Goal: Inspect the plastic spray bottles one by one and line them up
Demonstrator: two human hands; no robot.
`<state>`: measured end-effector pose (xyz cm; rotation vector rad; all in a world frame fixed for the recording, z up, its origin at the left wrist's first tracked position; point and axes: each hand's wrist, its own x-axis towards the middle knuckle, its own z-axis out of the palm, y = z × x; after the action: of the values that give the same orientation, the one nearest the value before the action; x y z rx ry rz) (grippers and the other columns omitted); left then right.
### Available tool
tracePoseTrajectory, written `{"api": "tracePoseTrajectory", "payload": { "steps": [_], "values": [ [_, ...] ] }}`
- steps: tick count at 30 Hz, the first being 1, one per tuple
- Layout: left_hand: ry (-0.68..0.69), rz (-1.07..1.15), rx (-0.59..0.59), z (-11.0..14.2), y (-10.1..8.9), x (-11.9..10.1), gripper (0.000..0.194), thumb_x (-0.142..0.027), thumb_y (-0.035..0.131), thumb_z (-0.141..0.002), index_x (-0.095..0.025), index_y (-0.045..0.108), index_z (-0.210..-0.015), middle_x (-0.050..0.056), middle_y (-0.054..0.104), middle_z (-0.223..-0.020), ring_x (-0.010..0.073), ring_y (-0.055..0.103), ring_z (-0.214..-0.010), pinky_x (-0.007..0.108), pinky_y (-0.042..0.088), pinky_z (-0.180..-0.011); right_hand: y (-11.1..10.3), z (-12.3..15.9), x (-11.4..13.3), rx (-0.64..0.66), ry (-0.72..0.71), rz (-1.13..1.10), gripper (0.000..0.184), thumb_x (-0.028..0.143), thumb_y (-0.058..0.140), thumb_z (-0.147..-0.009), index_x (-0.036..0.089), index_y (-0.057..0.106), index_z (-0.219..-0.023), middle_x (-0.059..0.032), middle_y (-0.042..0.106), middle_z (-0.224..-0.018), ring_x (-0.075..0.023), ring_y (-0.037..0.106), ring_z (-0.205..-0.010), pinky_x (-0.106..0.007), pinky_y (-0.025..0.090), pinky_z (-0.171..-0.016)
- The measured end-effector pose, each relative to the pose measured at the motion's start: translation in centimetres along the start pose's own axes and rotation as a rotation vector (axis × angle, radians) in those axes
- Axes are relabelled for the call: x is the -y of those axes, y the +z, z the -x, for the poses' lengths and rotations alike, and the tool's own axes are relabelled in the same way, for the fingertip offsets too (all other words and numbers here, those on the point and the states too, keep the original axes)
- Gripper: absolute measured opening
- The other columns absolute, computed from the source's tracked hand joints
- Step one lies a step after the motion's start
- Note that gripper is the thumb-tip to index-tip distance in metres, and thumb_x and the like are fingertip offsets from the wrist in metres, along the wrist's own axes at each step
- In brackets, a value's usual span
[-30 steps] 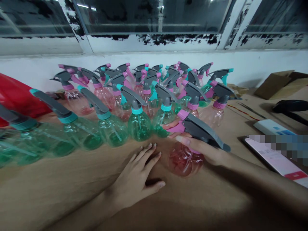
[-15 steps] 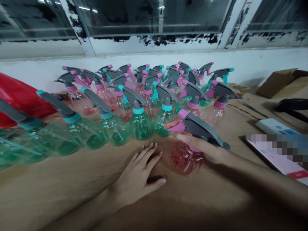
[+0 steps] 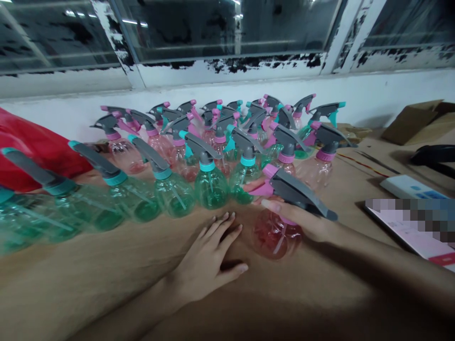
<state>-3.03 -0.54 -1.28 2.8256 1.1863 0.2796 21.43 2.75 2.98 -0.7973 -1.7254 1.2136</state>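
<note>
My right hand (image 3: 302,218) is closed around the neck of a pink spray bottle (image 3: 275,237), fingers by its pink trigger and thumb across the near side. The bottle stands on the brown tabletop (image 3: 106,284), its grey head with a pink nozzle pointing up and to the left. Left of it, my left hand (image 3: 206,260) lies flat on the table, fingers stretched and holding nothing. Just beyond the fingertips are a green spray bottle (image 3: 211,187) with a turquoise collar and another green spray bottle (image 3: 239,182), partly hidden by my right fingers.
A row of green spray bottles (image 3: 138,203) runs to the left. Several pink spray bottles (image 3: 122,154) stand behind, near the white wall (image 3: 373,90). A red bag (image 3: 35,147) lies far left. On the right are a phone (image 3: 398,227), a white box (image 3: 408,187) and an open carton (image 3: 408,123).
The camera view has shifted slightly, so the bottles at left appear further right and lower. Both hands keep their poses, and the pink spray bottle stays in my right hand.
</note>
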Motion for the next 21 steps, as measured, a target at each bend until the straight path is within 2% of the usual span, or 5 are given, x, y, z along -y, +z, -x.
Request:
{"api": "tracePoseTrajectory", "payload": {
  "steps": [5,8,13,15,21],
  "values": [
    [-0.016,0.013,0.025,-0.08,-0.23,-0.07,0.065,-0.059,0.047,-0.091,-0.017,0.04,-0.14,0.012,0.034,-0.148,0.0296,0.029,-0.136,0.047,0.028,-0.108,-0.12,-0.29,0.24,-0.065,-0.007,0.121,0.03,0.035,0.057,-0.088,0.032,0.063,-0.117,-0.0022,0.071,-0.093,-0.0217,0.066,-0.091,-0.041,0.049,-0.091],
    [-0.017,0.016,0.028,-0.14,-0.35,-0.12,0.064,-0.058,0.047,-0.091,-0.018,0.039,-0.14,0.011,0.033,-0.149,0.0286,0.028,-0.137,0.046,0.027,-0.108,-0.02,-0.41,0.5,-0.05,-0.009,0.118,0.034,0.037,0.059,-0.085,0.032,0.063,-0.118,-0.0023,0.072,-0.086,-0.0233,0.066,-0.093,-0.04,0.05,-0.09],
    [-0.024,0.026,0.015,-0.09,-0.4,-0.14,0.064,-0.058,0.047,-0.091,-0.018,0.039,-0.14,0.012,0.03,-0.15,0.0296,0.028,-0.137,0.047,0.028,-0.108,0.23,-0.33,0.79,-0.039,-0.015,0.052,0.033,0.031,0.058,-0.088,0.033,0.06,-0.121,-0.0005,0.071,-0.099,-0.0206,0.063,-0.105,-0.037,0.045,-0.099],
    [-0.017,0.03,0.002,-0.05,-0.39,-0.13,0.064,-0.058,0.047,-0.091,-0.018,0.039,-0.14,0.012,0.029,-0.15,0.0298,0.027,-0.137,0.047,0.027,-0.108,0.22,-0.21,0.71,-0.027,-0.005,0.027,0.033,0.031,0.056,-0.089,0.032,0.059,-0.122,-0.0001,0.071,-0.098,-0.021,0.062,-0.108,-0.038,0.043,-0.1],
    [0.002,0.036,0.004,-0.04,-0.54,-0.14,0.063,-0.057,0.046,-0.092,-0.017,0.039,-0.141,0.012,0.029,-0.151,0.0298,0.027,-0.137,0.048,0.027,-0.108,-0.17,0.21,0.31,-0.032,0.025,0.071,0.028,0.03,0.054,-0.09,0.03,0.062,-0.117,-0.0009,0.07,-0.093,-0.0217,0.064,-0.098,-0.041,0.045,-0.095]
  ]
}}
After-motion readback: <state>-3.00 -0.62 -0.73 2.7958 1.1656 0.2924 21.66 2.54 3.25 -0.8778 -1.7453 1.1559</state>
